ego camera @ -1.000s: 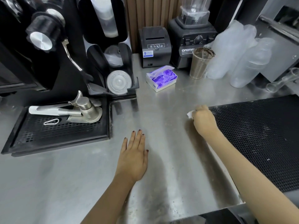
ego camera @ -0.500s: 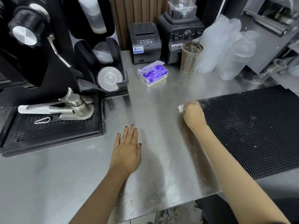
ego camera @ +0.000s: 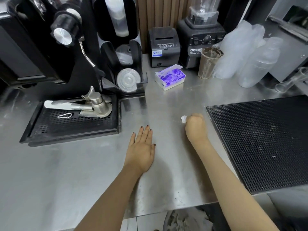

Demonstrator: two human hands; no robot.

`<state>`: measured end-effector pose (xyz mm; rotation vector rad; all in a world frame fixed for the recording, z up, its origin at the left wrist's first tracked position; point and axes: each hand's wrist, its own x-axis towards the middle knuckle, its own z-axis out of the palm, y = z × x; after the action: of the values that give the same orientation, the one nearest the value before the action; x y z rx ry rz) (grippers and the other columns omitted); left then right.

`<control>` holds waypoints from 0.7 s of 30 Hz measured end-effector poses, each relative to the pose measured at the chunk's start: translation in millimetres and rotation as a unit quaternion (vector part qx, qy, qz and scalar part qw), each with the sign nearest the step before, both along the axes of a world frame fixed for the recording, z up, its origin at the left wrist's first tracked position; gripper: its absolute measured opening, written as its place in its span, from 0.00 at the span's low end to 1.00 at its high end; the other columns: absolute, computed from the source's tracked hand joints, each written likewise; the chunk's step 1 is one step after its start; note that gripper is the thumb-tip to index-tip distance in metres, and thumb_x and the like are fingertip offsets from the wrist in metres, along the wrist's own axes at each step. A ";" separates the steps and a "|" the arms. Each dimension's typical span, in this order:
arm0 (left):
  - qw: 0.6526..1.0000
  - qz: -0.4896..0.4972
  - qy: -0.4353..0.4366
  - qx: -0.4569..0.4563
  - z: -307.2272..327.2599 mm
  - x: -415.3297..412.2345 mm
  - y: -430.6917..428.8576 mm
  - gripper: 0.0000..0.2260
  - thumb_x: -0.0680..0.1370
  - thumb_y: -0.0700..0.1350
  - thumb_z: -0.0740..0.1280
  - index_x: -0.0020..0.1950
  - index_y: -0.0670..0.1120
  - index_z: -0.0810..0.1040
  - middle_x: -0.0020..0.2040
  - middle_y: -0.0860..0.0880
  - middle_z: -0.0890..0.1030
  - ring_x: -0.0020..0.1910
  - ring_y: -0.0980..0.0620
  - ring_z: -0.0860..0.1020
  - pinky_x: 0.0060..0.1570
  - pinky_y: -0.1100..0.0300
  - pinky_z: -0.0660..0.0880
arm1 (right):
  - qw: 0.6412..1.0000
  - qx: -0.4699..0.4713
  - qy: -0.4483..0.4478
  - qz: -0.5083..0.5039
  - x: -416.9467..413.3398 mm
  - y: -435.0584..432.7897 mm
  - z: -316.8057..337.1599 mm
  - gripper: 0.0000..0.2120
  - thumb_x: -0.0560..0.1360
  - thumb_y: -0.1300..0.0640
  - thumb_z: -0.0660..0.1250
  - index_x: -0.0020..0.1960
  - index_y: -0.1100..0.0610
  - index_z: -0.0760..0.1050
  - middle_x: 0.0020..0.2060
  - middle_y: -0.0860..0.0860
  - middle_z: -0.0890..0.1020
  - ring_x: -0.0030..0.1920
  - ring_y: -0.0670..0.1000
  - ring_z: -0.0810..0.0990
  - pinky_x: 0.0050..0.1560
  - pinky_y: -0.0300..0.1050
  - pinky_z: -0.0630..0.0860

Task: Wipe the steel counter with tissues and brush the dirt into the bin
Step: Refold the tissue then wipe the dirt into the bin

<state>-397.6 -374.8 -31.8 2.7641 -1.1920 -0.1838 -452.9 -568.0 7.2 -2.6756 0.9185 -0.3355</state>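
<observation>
Crumbs (ego camera: 179,192) at the bottom-centre edge of the worktop (ego camera: 66,180) may miss the bin (ego camera: 186,220) below if your right hand (ego camera: 195,127), fisted round the tissue (ego camera: 183,119) beside the mat (ego camera: 258,139) at centre right, sweeps fast while your left hand (ego camera: 141,147) lies flat, open, mid-frame.

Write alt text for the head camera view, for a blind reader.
A person's right hand grips a crumpled white tissue on a steel counter, beside a black mesh mat; the left hand lies flat. A tissue box sits behind.
</observation>
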 end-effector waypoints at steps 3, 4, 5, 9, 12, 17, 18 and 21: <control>1.000 -0.002 0.000 0.007 0.2 -0.7 0.8 0.26 0.79 0.52 0.38 0.76 0.47 0.45 0.77 0.51 0.43 0.75 0.53 0.40 0.73 0.54 0.38 | 0.998 0.040 0.035 0.019 -2.4 -6.1 -2.8 0.13 0.74 0.69 0.58 0.54 0.65 0.79 0.47 0.64 0.78 0.56 0.60 0.74 0.48 0.46 0.70; 1.000 0.000 0.002 0.007 -0.1 -1.2 1.4 0.25 0.80 0.51 0.40 0.76 0.47 0.45 0.77 0.51 0.42 0.75 0.53 0.40 0.73 0.54 0.38 | 0.997 0.045 0.052 0.029 -14.5 -2.3 -3.5 0.14 0.75 0.68 0.58 0.55 0.63 0.79 0.46 0.60 0.78 0.56 0.59 0.75 0.47 0.44 0.69; 1.000 0.001 0.004 0.007 -0.3 -1.3 1.8 0.24 0.80 0.51 0.40 0.76 0.47 0.45 0.77 0.51 0.42 0.75 0.53 0.40 0.73 0.54 0.38 | 0.996 0.045 0.064 0.036 -31.3 5.6 -3.3 0.14 0.75 0.66 0.57 0.56 0.61 0.79 0.44 0.57 0.76 0.54 0.59 0.75 0.46 0.43 0.68; 1.000 -0.001 0.001 0.011 0.0 -1.4 1.9 0.27 0.77 0.52 0.37 0.76 0.46 0.45 0.77 0.51 0.42 0.75 0.52 0.40 0.73 0.53 0.39 | 0.998 -0.005 0.028 0.061 -116.8 50.7 -2.0 0.20 0.64 0.65 0.50 0.34 0.61 0.81 0.28 0.54 0.77 0.32 0.55 0.79 0.29 0.36 0.66; 1.000 0.000 0.003 0.007 -0.7 -0.6 1.7 0.24 0.80 0.50 0.41 0.76 0.46 0.45 0.77 0.50 0.43 0.75 0.52 0.41 0.73 0.53 0.39 | 0.997 -0.010 0.057 0.043 -159.4 68.7 -5.9 0.15 0.58 0.63 0.54 0.25 0.52 0.78 0.23 0.45 0.69 0.26 0.44 0.70 0.27 0.28 0.57; 1.000 -0.001 0.016 0.002 1.3 -1.8 0.6 0.24 0.81 0.49 0.44 0.76 0.45 0.44 0.77 0.49 0.42 0.75 0.51 0.40 0.74 0.52 0.40 | 0.997 -0.046 0.068 0.016 -161.1 80.1 -1.6 0.07 0.51 0.66 0.63 0.20 0.56 0.75 0.18 0.49 0.66 0.20 0.47 0.72 0.19 0.30 0.59; 1.000 -0.002 0.018 0.004 1.5 -2.0 0.9 0.24 0.81 0.49 0.44 0.76 0.45 0.44 0.77 0.49 0.42 0.75 0.51 0.40 0.74 0.52 0.40 | 0.996 -0.044 0.077 -0.006 -157.8 79.7 -4.3 0.10 0.44 0.68 0.69 0.19 0.56 0.74 0.17 0.49 0.68 0.20 0.47 0.72 0.18 0.31 0.60; 1.000 -0.013 0.020 -0.003 5.2 -2.2 1.6 0.23 0.82 0.48 0.44 0.76 0.44 0.47 0.77 0.48 0.45 0.76 0.50 0.42 0.74 0.51 0.41 | 0.995 -0.053 0.067 -0.056 -156.0 78.1 -16.1 0.21 0.31 0.72 0.74 0.18 0.54 0.73 0.20 0.44 0.58 0.21 0.43 0.63 0.21 0.28 0.53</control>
<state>-399.9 -373.2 -26.6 2.7270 -1.2156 -0.2365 -608.8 -489.9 -8.8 -2.7784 1.1227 -0.2368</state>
